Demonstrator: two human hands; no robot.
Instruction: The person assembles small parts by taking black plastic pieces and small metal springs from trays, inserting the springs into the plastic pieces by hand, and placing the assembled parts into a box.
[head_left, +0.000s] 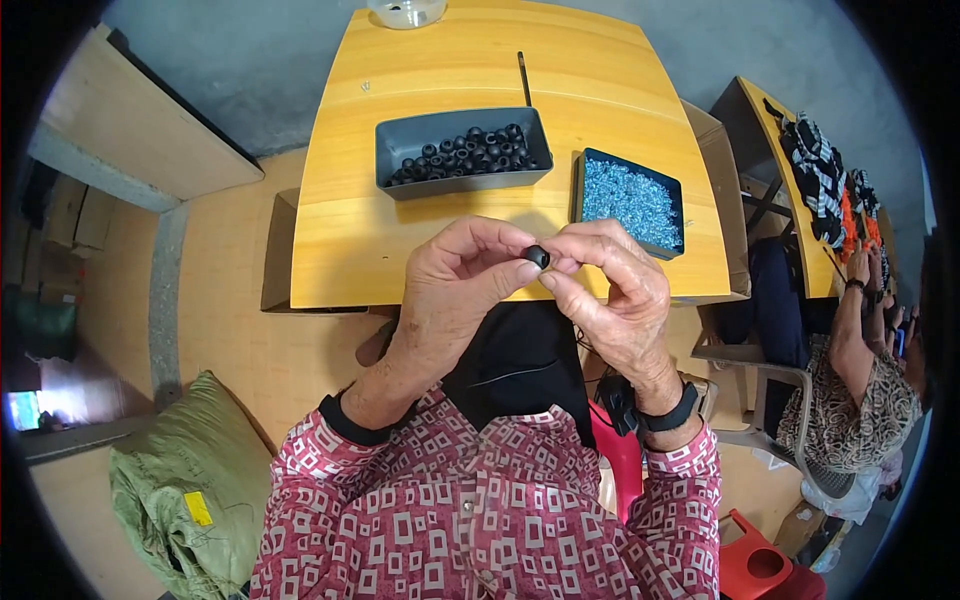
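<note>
A round black bead [537, 257] with a hole in it is pinched between the thumb and fingertips of my left hand [450, 285], just above the table's near edge. My right hand [622, 295] meets it from the right, its thumb and fingertips brought together against the bead's side. Whatever small thing those right fingertips may hold is hidden. Beyond my hands stands a dark grey bin [470, 185] with many more black beads [468, 155] heaped in it. To its right, a square black tray [579, 190] is filled with small clear bluish pieces [630, 203].
The yellow wooden table [340, 240] carries a thin black stick [524, 80] and a clear bowl [407, 12] at the far edge. A green sack [190, 480] lies at lower left. Another person [850, 390] sits at a second table on the right. A red stool [750, 560] stands lower right.
</note>
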